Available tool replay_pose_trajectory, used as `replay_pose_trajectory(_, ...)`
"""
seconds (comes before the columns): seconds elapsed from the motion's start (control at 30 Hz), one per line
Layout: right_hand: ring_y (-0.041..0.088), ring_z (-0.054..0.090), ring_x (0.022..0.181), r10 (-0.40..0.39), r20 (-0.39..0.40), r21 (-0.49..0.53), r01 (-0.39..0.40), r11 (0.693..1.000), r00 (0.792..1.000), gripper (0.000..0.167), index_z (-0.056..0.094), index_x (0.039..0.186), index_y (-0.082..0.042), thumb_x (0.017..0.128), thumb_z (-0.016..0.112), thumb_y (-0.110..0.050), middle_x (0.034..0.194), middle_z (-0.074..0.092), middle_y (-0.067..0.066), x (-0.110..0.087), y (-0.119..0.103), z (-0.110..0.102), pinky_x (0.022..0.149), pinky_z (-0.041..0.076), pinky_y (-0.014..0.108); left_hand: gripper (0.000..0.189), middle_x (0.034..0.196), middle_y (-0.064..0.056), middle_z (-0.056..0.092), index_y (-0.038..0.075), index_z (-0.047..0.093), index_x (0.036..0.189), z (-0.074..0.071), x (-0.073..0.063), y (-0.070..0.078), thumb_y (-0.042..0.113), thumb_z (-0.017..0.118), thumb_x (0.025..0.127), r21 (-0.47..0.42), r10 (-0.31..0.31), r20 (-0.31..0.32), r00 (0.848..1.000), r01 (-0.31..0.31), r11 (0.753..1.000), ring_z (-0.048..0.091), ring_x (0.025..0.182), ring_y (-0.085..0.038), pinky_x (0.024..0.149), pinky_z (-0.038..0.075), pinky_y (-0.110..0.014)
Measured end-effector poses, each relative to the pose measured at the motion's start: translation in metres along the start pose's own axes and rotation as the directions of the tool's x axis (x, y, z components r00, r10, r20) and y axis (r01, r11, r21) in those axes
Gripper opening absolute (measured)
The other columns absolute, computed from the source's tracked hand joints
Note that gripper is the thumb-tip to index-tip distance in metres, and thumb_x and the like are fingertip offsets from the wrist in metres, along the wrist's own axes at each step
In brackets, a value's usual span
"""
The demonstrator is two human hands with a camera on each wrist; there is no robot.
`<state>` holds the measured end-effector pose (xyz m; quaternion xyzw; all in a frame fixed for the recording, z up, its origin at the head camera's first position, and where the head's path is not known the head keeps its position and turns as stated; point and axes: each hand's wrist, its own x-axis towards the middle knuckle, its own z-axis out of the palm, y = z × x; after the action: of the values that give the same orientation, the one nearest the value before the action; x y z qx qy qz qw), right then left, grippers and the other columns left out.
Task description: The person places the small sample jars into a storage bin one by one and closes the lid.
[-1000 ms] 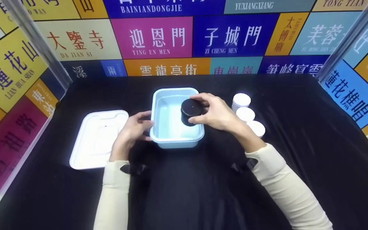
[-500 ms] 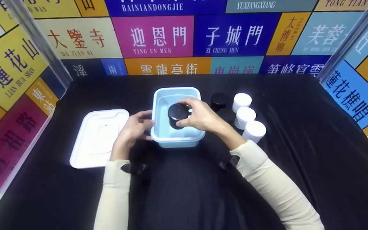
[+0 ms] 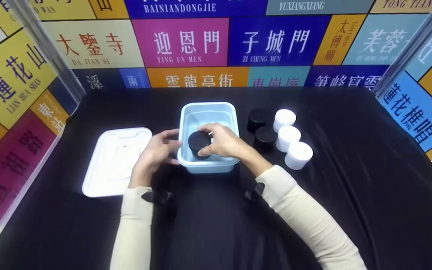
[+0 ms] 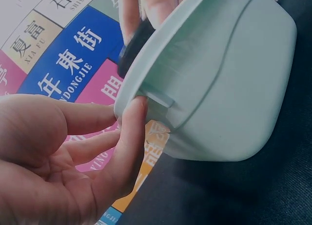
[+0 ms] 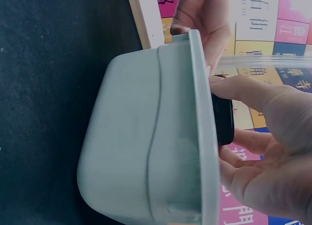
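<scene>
My left hand (image 3: 159,147) and right hand (image 3: 222,140) are bare. I wear a snug cream left sleeve (image 3: 131,232) at seven o'clock, a matching right sleeve (image 3: 309,225) between four and five, a black left wrist camera (image 3: 157,197) at its cuff's three o'clock, and a right wrist camera (image 3: 258,189) at nine.

The left hand (image 3: 158,148) is pinching with its thumb and bent fingers. Just to its right, the right hand (image 3: 223,141) is gripping, thumb nearer the body, fingers curving opposite. Behind them, the left forearm (image 3: 133,228) is pointing forward; the right forearm (image 3: 306,219) is slanting inward.
</scene>
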<state>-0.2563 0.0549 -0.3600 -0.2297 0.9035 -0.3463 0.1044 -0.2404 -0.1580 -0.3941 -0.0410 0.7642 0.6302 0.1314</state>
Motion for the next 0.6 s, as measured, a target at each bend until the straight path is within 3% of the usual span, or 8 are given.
replay_pose_trajectory(0.6,0.029,0.061,0.122,0.074,0.076,-0.055,-0.07,0.996,0.994,0.068,0.06,0.134,-0.006,0.072,0.088,-0.014,0.134,0.064,0.018,0.013,-0.004,0.013,0.111,0.049,0.037,0.053,0.129,-0.027,0.061,0.006,0.042,0.15,0.0,0.0,-0.002,0.006,0.055,0.099,0.0,0.008,-0.001,1.0,-0.008,1.0,0.067,0.085,-0.019,0.061,0.066,-0.032)
